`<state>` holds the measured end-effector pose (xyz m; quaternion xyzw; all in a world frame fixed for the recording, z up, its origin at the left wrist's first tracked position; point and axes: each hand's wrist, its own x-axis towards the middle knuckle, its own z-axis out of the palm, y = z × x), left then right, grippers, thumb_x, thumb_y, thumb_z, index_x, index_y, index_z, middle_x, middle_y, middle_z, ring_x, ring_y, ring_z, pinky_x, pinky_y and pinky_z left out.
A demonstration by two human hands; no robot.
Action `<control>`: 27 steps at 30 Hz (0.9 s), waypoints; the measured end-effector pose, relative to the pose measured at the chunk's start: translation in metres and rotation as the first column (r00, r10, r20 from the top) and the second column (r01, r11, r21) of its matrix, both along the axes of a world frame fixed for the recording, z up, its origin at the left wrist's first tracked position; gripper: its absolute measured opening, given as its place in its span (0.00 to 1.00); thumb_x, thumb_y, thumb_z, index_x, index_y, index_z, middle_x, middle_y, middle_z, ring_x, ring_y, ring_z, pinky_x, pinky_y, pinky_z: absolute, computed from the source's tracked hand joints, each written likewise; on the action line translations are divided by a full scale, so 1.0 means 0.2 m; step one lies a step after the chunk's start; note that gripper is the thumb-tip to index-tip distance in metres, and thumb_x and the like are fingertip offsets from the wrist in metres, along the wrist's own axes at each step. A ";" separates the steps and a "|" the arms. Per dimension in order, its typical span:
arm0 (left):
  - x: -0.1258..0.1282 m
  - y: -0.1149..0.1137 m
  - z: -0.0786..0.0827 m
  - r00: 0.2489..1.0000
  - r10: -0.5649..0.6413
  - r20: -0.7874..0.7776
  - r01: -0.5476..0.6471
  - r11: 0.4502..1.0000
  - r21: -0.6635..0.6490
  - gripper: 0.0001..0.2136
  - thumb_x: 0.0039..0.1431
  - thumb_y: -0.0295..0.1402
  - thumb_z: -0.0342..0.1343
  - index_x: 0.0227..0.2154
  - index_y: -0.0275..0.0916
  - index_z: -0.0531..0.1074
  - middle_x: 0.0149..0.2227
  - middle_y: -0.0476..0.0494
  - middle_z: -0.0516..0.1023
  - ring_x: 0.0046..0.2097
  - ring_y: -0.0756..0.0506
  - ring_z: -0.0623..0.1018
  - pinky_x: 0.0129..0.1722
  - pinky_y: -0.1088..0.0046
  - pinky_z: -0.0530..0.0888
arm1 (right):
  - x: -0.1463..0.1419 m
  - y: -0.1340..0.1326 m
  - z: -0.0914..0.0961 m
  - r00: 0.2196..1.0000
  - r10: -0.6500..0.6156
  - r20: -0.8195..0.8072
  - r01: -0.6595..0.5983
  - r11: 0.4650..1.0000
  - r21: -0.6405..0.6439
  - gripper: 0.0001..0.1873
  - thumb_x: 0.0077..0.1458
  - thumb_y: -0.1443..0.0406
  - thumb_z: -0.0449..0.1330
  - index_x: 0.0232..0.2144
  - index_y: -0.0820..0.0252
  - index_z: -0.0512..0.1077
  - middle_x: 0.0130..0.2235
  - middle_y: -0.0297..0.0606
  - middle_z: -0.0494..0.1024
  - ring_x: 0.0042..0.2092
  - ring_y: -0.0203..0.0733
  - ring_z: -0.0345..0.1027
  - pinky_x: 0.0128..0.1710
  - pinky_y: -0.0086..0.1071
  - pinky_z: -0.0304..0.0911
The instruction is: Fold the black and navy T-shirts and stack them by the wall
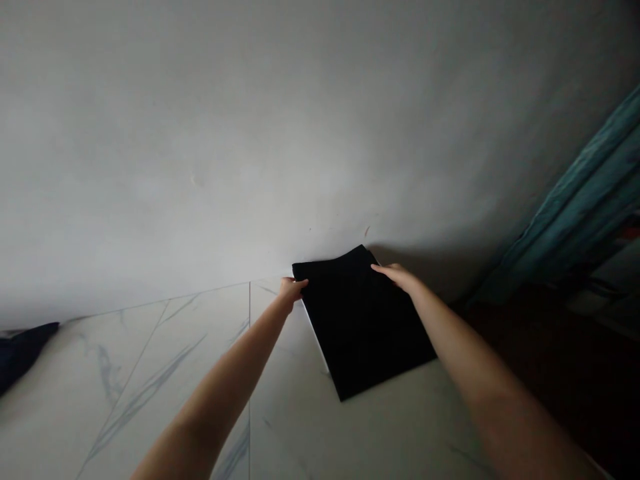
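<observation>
A flat, black, roughly rectangular piece that looks like folded cloth (367,327) lies on the marbled surface, its far end close to the wall. That far edge bends and dips in the middle. A thin white edge shows along its left side; what this belongs to I cannot tell. My left hand (291,290) pinches the far left corner, thumb on top and fingers underneath. At the far right side, my right hand (395,273) grips the edge in the same way, its fingers mostly hidden below. Both arms reach forward.
A pale wall (225,147) rises behind the white marbled tile surface (200,360). Dark cloth (25,350) lies at the far left. On the right hangs a teal curtain (575,200), with dim, unclear items beneath it.
</observation>
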<state>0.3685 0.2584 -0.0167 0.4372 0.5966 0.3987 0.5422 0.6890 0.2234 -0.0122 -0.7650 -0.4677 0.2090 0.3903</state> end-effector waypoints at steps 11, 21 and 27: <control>0.00 -0.57 0.03 0.983 -0.163 -0.087 0.155 0.983 -0.096 0.27 0.44 0.26 0.70 0.45 0.39 0.62 0.24 0.53 0.72 0.22 0.49 0.73 0.21 0.75 0.67 | 0.00 -0.36 0.04 0.967 0.113 0.230 -0.052 0.966 -0.253 0.11 0.57 0.61 0.61 0.32 0.63 0.79 0.36 0.49 0.82 0.39 0.50 0.77 0.37 0.34 0.68; 0.00 -0.60 0.14 0.897 -0.142 -0.418 0.208 0.971 0.118 0.26 0.44 0.28 0.69 0.45 0.38 0.65 0.37 0.38 0.77 0.47 0.33 0.77 0.44 0.61 0.72 | -0.17 -0.41 0.07 0.817 0.045 0.574 0.069 0.982 -0.176 0.19 0.61 0.61 0.58 0.51 0.68 0.72 0.54 0.63 0.73 0.58 0.62 0.64 0.55 0.51 0.57; 0.27 -0.50 0.21 0.626 0.002 -0.779 0.553 0.703 0.447 0.19 0.62 0.33 0.54 0.56 0.42 0.69 0.65 0.35 0.63 0.66 0.30 0.58 0.64 0.48 0.52 | -0.44 -0.25 0.11 0.755 0.240 0.610 -0.122 0.966 -0.229 0.28 0.66 0.48 0.45 0.64 0.43 0.58 0.71 0.39 0.47 0.69 0.60 0.39 0.61 0.67 0.37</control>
